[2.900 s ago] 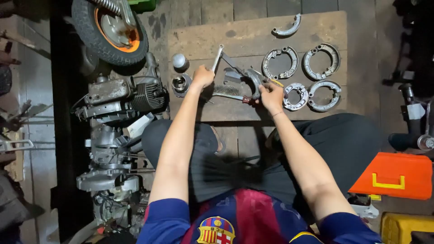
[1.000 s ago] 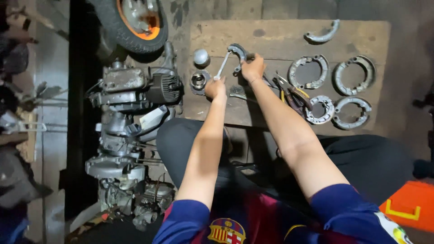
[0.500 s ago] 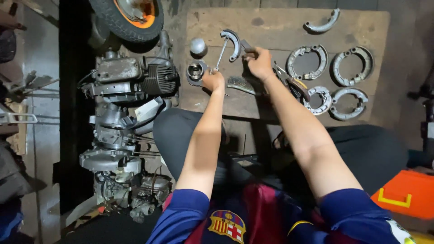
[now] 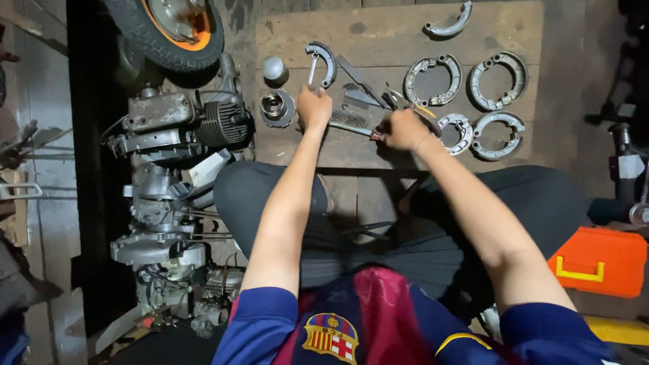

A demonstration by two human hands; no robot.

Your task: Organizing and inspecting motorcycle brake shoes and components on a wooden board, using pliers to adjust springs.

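Since half a second ago the right hand point(image 4: 404, 130) has dropped from the curved brake shoe point(image 4: 323, 61) to the red-handled tool point(image 4: 353, 127), and the shoe now lies alone beyond the left hand point(image 4: 315, 107). At far left stand an engine block point(image 4: 177, 122) and a tyre point(image 4: 165, 30), then a round metal cup point(image 4: 277, 107) just beside the left hand. That hand's fingers are clenched on a slim wrench point(image 4: 313, 69), which points away from the person, its tip touching the shoe. The right fingers are closed on the tool's handle; its long axis runs left-right across the wooden counter point(image 4: 378, 27). Further right lie paired brake shoes point(image 4: 433, 78), and an orange case point(image 4: 598, 260) sits on the floor
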